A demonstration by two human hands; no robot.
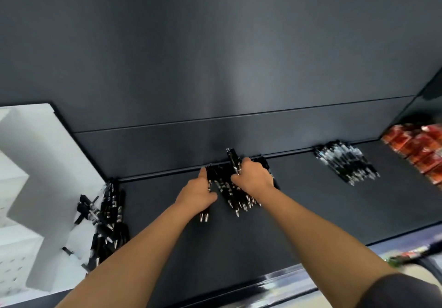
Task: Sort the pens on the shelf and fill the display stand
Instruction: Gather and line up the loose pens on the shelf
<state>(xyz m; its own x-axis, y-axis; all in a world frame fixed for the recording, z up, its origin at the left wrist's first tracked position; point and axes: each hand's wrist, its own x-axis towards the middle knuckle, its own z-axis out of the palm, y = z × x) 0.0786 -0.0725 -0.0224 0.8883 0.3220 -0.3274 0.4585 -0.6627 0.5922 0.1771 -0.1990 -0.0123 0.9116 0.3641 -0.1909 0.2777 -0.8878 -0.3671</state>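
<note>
**Shelf stock: pens, three lots**

Middle pile of pens (235, 195): at the rear of the shelf (311, 212), under both your hands. Your left hand (196, 194) curls round two pens (203, 216) at its left edge. Your right hand (254, 176) pinches one pen (233, 160), raised above the pile. Second pile (346, 161): well right of it. Third pile (110, 221): well left, against the white display stand (35, 188).
</note>
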